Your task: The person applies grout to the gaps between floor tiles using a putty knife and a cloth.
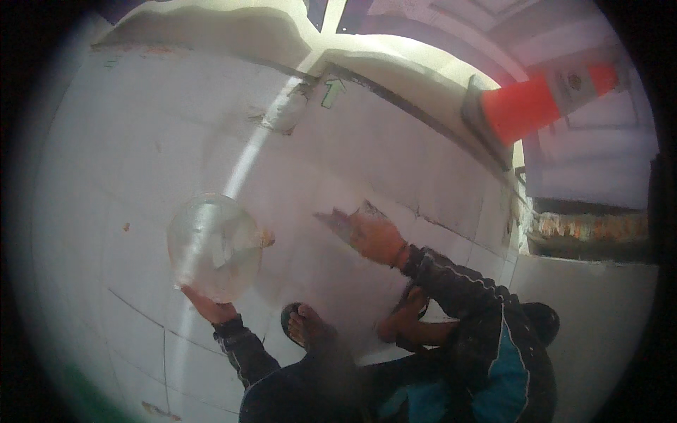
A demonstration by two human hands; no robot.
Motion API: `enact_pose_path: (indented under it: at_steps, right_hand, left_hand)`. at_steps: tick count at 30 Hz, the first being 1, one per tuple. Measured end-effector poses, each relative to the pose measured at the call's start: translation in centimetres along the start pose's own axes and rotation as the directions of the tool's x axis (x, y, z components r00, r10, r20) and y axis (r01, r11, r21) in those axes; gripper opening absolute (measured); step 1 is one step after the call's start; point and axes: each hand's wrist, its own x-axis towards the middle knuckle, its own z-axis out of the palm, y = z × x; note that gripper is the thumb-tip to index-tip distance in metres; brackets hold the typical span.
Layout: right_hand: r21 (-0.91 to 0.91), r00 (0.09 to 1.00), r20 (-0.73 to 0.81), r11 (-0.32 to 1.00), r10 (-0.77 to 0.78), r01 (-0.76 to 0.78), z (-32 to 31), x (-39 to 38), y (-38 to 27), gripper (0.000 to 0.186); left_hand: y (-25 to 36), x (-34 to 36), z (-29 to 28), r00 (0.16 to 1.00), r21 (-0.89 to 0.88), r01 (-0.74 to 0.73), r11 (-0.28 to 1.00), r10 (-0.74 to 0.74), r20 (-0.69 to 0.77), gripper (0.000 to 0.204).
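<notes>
A round, pale, see-through bowl (pixel 243 233) sits left of the middle, over the light tiled floor. My left hand (pixel 209 306) grips its near edge, the thumb side at the rim. Something whitish shows inside the bowl, too hazy to name. A small brown piece (pixel 268 238) shows at its right edge. Farther right, my right hand (pixel 377 238) is low over the floor, its fingers pointing left and blurred. A flat, greyish edge (pixel 369 209) shows beside this hand; what it belongs to is unclear.
An orange traffic cone (pixel 525 109) with a grey band lies tilted in view at the upper right, near a pale ledge (pixel 416 92). A green arrow (pixel 333 92) marks the floor. My sandalled feet (pixel 307 326) are close below the hands. A bright light streak crosses the tiles.
</notes>
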Motion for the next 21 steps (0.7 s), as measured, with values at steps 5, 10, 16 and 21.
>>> enact_pose_path:
  at_steps: [5,10,16,21]
  right_hand:
    - [0.136,0.951,-0.296,0.99,0.086,-0.048,-6.7,9.8,2.4,0.042]
    - [0.164,0.909,-0.399,0.985,0.121,-0.059,-8.7,20.1,4.0,0.049]
    - [0.279,0.919,-0.394,0.956,0.023,0.096,-5.6,28.0,2.3,0.054]
    - [0.217,0.972,-0.231,0.972,-0.035,0.086,-4.2,31.0,1.7,0.061]
  left_hand:
    - [0.5,0.3,-0.6,0.998,0.028,-0.042,0.999,0.043,-0.04,0.064]
    - [0.8,0.1,-1.3,0.999,-0.048,-0.015,0.999,0.013,-0.045,0.065]
    - [-1.2,-0.3,-5.5,0.984,-0.199,0.061,0.978,-0.093,-0.155,0.069]
    - [-1.8,-1.9,-6.1,0.975,-0.075,-0.044,0.996,0.026,-0.219,0.062]
